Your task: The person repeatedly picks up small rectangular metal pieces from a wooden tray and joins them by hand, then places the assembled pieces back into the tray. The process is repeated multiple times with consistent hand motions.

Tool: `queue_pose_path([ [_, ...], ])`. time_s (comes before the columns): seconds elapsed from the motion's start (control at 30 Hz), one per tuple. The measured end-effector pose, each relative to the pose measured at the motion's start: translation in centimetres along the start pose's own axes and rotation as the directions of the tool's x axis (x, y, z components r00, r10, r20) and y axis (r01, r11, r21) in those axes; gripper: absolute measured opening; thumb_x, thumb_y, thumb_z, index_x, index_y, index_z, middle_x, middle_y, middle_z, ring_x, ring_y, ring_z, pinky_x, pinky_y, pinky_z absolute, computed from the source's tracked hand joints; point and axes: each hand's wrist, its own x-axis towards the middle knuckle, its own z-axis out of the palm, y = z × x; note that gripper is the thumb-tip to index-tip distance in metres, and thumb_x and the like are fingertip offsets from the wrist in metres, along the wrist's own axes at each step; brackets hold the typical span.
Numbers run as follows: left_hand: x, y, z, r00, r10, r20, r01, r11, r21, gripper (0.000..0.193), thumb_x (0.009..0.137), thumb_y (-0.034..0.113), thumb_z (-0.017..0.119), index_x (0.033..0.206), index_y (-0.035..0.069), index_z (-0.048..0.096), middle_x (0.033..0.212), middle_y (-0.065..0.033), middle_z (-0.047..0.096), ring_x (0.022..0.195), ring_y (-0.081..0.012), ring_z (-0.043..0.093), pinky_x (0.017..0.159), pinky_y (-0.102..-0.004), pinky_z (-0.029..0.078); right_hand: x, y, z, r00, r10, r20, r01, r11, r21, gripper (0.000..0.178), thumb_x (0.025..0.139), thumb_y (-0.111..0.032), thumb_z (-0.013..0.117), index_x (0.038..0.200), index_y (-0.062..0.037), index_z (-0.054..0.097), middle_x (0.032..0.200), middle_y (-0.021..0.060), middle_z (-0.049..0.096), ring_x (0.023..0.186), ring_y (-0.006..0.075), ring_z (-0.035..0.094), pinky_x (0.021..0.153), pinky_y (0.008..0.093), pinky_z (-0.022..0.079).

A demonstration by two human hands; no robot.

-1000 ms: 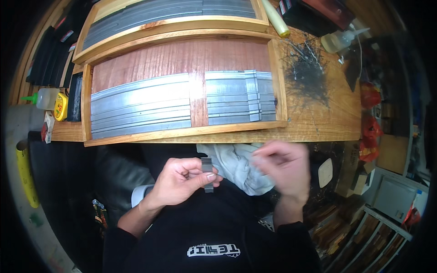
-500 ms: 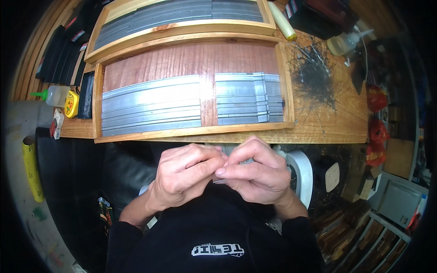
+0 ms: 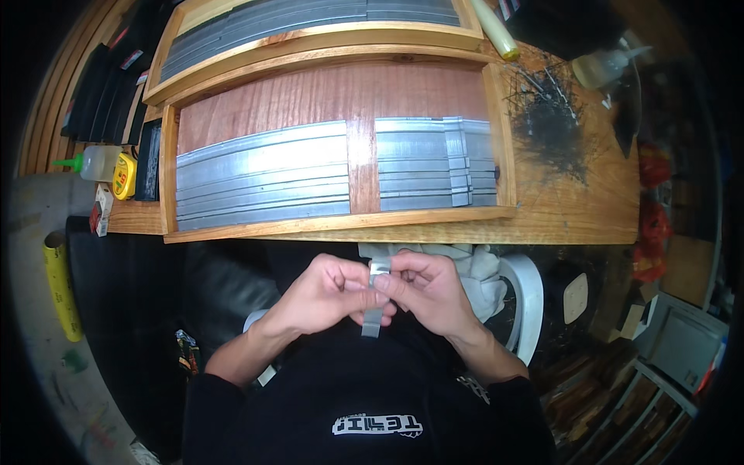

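Over my lap, just in front of the table edge, a short strip of flat grey metal [image 3: 373, 322] stands lengthwise between my hands. My left hand [image 3: 329, 291] pinches it from the left, thumb lying across its middle. From the other side my right hand [image 3: 425, 288] grips it, thumb on its face near the upper end. That upper end shines, and the lower end sticks out below the fingers. Beyond the hands, a shallow wooden tray [image 3: 341, 226] holds rows of similar grey metal strips [image 3: 263, 182], with a narrower stack [image 3: 418, 167] right of a bare gap.
Behind is a second wooden tray [image 3: 310, 40] of strips. A heap of thin dark wires or shavings [image 3: 546, 124] lies at the right, near a squeeze bottle [image 3: 601, 70]. At left are a yellow tape measure [image 3: 124, 176] and a green-tipped bottle [image 3: 99, 163]. A white chair arm [image 3: 531, 302] curves at right.
My hands have turned and moved slightly lower, bringing the metal strip into plain sight; before, the fingers mostly hid it. The view has shifted a little.
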Motion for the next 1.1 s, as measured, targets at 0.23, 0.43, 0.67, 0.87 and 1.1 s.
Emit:
queue_pose_path([
  [0.23,2.0,-1.1,-0.9,0.996,0.074,-0.059,-0.079,0.993,-0.085,0.015,0.102,0.007,0.068,0.111,-0.005,0.073,0.097,-0.0153,0.079,0.086,-0.0229,0.079,0.068,-0.0269,0.065,2.1,2.4,-0.5,0.995,0.022,-0.099,-0.007,0.989,0.147,0.016,0.102,-0.005,0.069,0.114,0.0043,0.074,0.084,0.0054,0.071,0.065,0.0068,0.061,0.057,0.0199,0.049],
  [0.43,0.6,-0.4,-0.2,0.993,0.1,-0.057,-0.102,0.995,-0.022,0.016,0.103,0.009,0.069,0.112,-0.002,0.074,0.099,-0.0116,0.079,0.087,-0.0179,0.078,0.069,-0.0248,0.061,1.0,0.5,-0.2,0.999,0.036,-0.041,-0.035,0.999,0.026,0.016,0.101,-0.001,0.068,0.115,0.0074,0.072,0.089,0.0066,0.071,0.073,0.0063,0.064,0.061,0.0208,0.052],
  [0.67,-1.1,-1.2,0.6,0.994,0.092,-0.061,-0.095,0.995,-0.04,0.018,0.103,0.009,0.069,0.115,-0.003,0.073,0.098,-0.0115,0.079,0.088,-0.0174,0.077,0.071,-0.026,0.062,-0.4,-0.6,1.1,0.986,-0.123,-0.108,0.118,0.992,-0.049,0.024,0.096,0.007,0.071,0.12,0.0077,0.064,0.1,0.0083,0.069,0.087,0.0077,0.068,0.076,0.0206,0.056],
  [0.87,-1.2,-1.1,0.6,0.996,0.076,-0.056,-0.08,0.994,-0.074,0.019,0.103,0.009,0.069,0.117,-0.003,0.073,0.099,-0.0121,0.079,0.089,-0.0184,0.078,0.072,-0.0271,0.063,-0.4,0.0,0.7,0.987,-0.134,-0.087,0.126,0.988,-0.088,0.024,0.096,0.007,0.071,0.118,0.0072,0.063,0.101,0.0082,0.07,0.088,0.0074,0.067,0.078,0.0207,0.057],
  [1.1,-1.1,-1.7,0.5,0.994,0.088,-0.059,-0.093,0.993,-0.075,0.018,0.103,0.009,0.069,0.117,-0.003,0.073,0.098,-0.0116,0.079,0.088,-0.017,0.077,0.071,-0.0259,0.063,-0.4,0.2,0.7,0.989,-0.119,-0.086,0.113,0.991,-0.07,0.022,0.096,0.007,0.071,0.116,0.0073,0.063,0.1,0.0086,0.069,0.086,0.0078,0.068,0.075,0.021,0.057],
])
